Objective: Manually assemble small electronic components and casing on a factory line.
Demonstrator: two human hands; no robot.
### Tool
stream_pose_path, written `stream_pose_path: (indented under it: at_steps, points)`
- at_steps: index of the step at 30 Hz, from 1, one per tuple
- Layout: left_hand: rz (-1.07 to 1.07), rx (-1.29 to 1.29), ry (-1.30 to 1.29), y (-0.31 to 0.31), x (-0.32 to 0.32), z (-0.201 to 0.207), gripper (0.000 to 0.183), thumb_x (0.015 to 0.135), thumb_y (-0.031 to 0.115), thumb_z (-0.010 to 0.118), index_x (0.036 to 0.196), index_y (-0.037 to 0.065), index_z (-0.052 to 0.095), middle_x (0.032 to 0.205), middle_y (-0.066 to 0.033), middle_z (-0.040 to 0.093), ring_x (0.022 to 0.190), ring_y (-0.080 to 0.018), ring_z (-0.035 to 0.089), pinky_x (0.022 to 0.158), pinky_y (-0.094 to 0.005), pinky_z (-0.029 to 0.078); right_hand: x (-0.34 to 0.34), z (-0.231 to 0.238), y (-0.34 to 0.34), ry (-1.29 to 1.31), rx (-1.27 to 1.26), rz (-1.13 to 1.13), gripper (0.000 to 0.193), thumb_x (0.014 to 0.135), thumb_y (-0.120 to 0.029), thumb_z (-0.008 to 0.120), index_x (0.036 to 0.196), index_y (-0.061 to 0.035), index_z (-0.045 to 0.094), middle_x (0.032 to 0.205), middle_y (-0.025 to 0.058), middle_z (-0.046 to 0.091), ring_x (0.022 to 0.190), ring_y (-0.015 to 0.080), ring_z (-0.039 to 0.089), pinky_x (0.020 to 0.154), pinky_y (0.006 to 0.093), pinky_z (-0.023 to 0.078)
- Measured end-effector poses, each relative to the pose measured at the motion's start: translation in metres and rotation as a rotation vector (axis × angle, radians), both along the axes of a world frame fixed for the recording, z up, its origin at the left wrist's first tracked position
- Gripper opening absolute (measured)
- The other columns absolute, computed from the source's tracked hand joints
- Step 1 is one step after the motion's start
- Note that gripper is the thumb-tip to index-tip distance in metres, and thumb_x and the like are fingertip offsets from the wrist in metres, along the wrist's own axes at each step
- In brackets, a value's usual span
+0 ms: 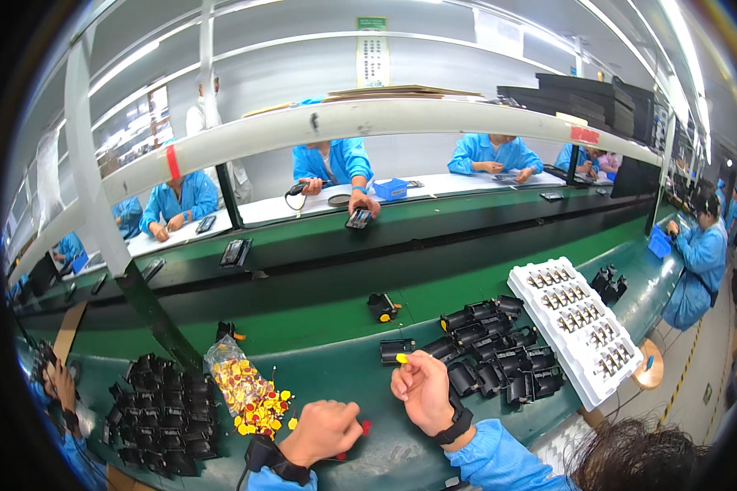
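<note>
Hands, two, bare, each wearing a black wristband. Right hand [424, 391]: pinching a yellow piece [401, 358] between thumb and fingertips, the piece showing in front of the near black parts. Left hand [323, 430]: curling its fingers inward, back upward; whether it is holding anything, cannot tell. Red bits [366, 426]: lying just beside its fingers.

Bag [225, 366], clear plastic: lying beyond the left hand and to its left, spilling red and yellow pieces [258, 413] onto the green bench [348, 380].

Black parts, left group [160, 417]: standing packed together, left of the bag. Black parts, right group [491, 352]: lying in loose rows between the right hand and a tray. Tray [584, 389], white: holding rows of small metal parts [577, 296]. More black parts [608, 285]: sitting beyond the tray.

Single black part [381, 308], showing yellow: sitting apart, farther out. Another [228, 330]: standing just behind the bag.

Obstructions: a post [160, 319] rising behind the left group; a pale rail [401, 117] crossing the view, partly hiding blue-sleeved co-workers. One co-worker [332, 164]: holding a dark device [358, 218] near a blue bin [390, 189]. Stool [649, 365], round: standing on the floor, right of the tray.
</note>
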State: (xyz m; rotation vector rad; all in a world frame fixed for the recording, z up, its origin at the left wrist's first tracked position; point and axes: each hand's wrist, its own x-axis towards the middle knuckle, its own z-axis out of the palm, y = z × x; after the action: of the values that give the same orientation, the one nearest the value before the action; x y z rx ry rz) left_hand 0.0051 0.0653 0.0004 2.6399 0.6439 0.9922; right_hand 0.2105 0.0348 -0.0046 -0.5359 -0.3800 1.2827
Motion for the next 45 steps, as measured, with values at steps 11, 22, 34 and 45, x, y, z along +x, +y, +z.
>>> stream_pose_path:
  at_steps: [11,22,34,45]
  points:
    - [0.134,-0.163,0.056,0.015,0.039,0.028,0.015,0.079,0.007,0.068,0.069,0.002,0.058,0.057,-0.0145,0.053,0.054,-0.0341,0.054,0.052,-0.0391,0.042,0.057,0.003,0.006,0.217,0.085,-0.252,0.024,0.09,-0.015,0.053,0.068,-0.0084,0.047,0.054,0.0045,0.041,0.05,0.019,0.046,0.045,0.0306,0.033]
    - [-0.094,-0.23,0.763,0.014,0.067,0.038,0.014,0.077,0.019,0.067,0.074,0.006,0.068,0.069,-0.0157,0.065,0.067,-0.0378,0.063,0.063,-0.0474,0.051,0.055,0.002,0.008,0.246,0.058,-0.32,0.023,0.089,-0.012,0.057,0.068,-0.0075,0.048,0.054,0.005,0.042,0.046,0.0198,0.048,0.041,0.0306,0.033]
    - [0.04,0.133,0.739,-0.018,0.105,0.048,0.039,0.082,0.036,0.07,0.093,0.0,0.06,0.067,-0.0166,0.066,0.074,-0.0409,0.067,0.074,-0.0489,0.053,0.047,0.006,0.006,0.024,0.095,-0.318,0.023,0.09,-0.01,0.053,0.068,-0.0055,0.048,0.055,0.0054,0.042,0.047,0.0192,0.048,0.042,0.0304,0.033]
    - [-0.078,-1.109,-0.044,0.016,0.054,0.022,0.009,0.093,0.008,0.063,0.096,0.0,0.059,0.06,-0.0001,0.055,0.048,-0.0071,0.052,0.043,-0.0207,0.036,0.032,0.017,-0.004,-0.457,0.095,-0.2,0.019,0.091,-0.009,0.065,0.074,-0.0006,0.062,0.056,0.0022,0.055,0.046,0.0098,0.053,0.041,0.0229,0.035]
